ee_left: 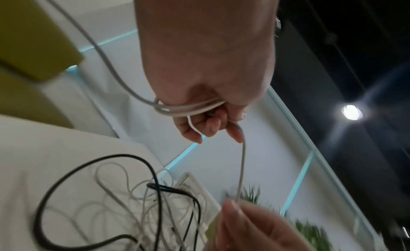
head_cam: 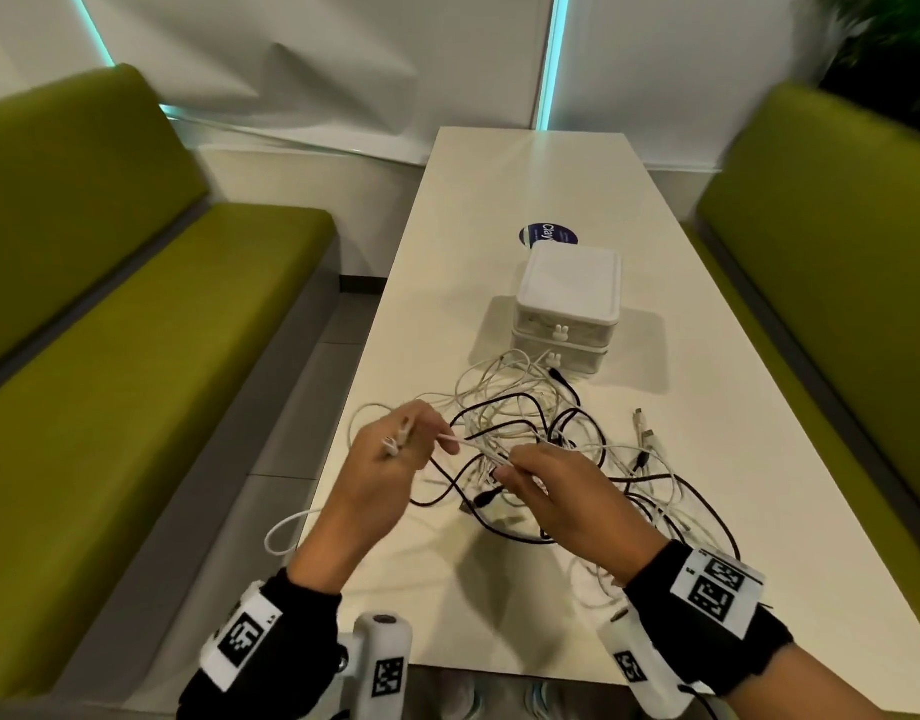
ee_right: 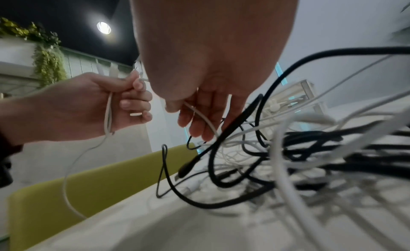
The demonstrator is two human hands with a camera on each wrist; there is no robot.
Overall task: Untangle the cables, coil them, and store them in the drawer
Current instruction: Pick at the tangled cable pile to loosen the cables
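Observation:
A tangle of white and black cables (head_cam: pixel 530 423) lies on the white table (head_cam: pixel 499 605), in front of a small white two-drawer box (head_cam: pixel 569 288) whose drawers look closed. My left hand (head_cam: pixel 421 441) is raised over the table's left side and grips a few turns of a white cable (ee_left: pixel 188 107) wound round its fingers. That cable (head_cam: pixel 473 444) runs taut to my right hand (head_cam: pixel 510 472), which pinches it just above the tangle. In the right wrist view, the right hand (ee_right: pixel 199 118) holds the white strand beside a black cable (ee_right: pixel 239 118). A slack white loop (head_cam: pixel 286 532) hangs over the table's left edge.
Green benches stand on the left (head_cam: pixel 136 330) and right (head_cam: pixel 837 278) of the table. A round blue sticker (head_cam: pixel 549 235) lies behind the drawer box. Several loose plugs (head_cam: pixel 647 439) lie at the right of the tangle, and more cable trails under my right wrist.

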